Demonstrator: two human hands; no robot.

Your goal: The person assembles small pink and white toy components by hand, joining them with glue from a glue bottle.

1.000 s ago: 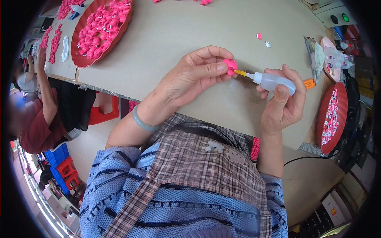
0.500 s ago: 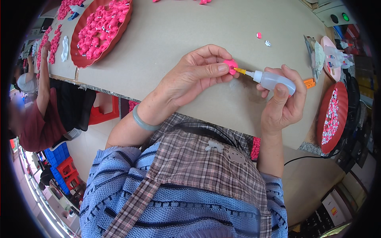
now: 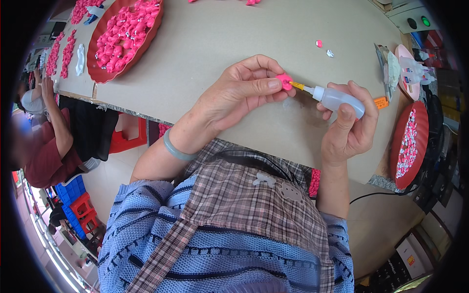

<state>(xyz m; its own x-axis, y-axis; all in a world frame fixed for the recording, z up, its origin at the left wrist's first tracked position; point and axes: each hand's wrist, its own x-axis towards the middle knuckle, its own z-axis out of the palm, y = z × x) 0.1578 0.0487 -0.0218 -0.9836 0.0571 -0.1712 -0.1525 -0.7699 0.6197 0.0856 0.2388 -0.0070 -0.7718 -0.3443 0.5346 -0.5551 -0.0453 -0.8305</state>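
Between the thumb and fingers of my left hand [image 3: 249, 83] is a small pink plastic piece [image 3: 285, 81], its kind not clear, with a dark recess facing right. My right hand [image 3: 351, 122] is wrapped round a translucent squeeze bottle [image 3: 342, 100] with a white cap. The bottle lies nearly level, and its thin yellow tip [image 3: 297, 85] points left, at or just beside the recess in the pink piece. Whether liquid comes out is too small to see. Both hands are above the table [image 3: 244, 39].
A red scalloped tray [image 3: 108, 76] heaped with pink pieces stands at the upper left. Another red tray [image 3: 420, 141] of small pink-and-white parts is at the right. Beyond my right hand lie two small parts [image 3: 319, 44] and an orange box [image 3: 381, 102]. A co-worker [image 3: 49, 146] sits at left.
The bottle and its tip have shifted very slightly to the right. My left hand holds the pink piece almost unchanged. At the left, the co-worker's arm has moved.
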